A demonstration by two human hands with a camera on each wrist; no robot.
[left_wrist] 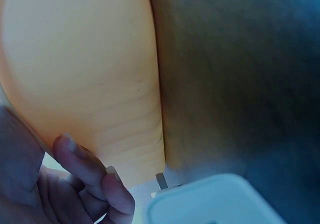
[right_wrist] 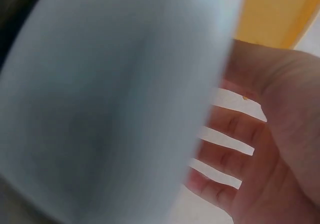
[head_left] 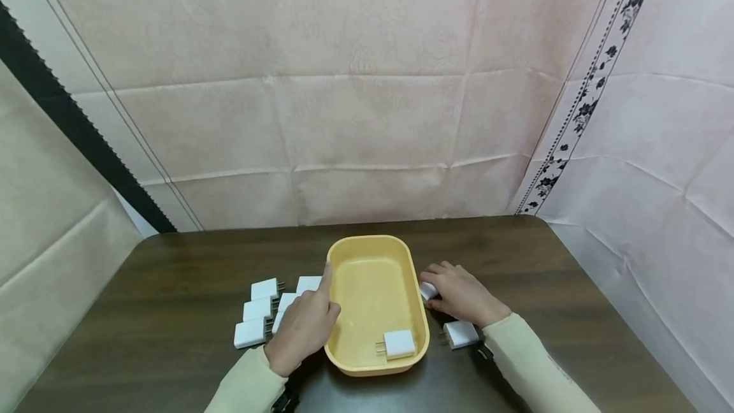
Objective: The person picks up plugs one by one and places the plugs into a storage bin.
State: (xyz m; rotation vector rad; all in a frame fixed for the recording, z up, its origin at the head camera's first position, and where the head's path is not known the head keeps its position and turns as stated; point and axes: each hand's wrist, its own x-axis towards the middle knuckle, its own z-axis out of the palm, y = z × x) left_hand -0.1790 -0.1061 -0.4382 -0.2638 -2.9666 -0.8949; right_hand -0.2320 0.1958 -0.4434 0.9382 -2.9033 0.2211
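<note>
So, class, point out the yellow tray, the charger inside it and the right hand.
Yellow tray (head_left: pixel 368 292), head view: bare floor.
Charger inside (head_left: pixel 399 343), head view: top face.
Right hand (head_left: pixel 462 295), head view: back.

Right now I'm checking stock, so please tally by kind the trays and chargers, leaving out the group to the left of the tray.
Yellow, round-cornered tray: 1
White, block-shaped plug chargers: 3 (one in the tray, one held in the right hand, one on the dark, wood-grained table beside the right wrist)
Total: 4
</note>
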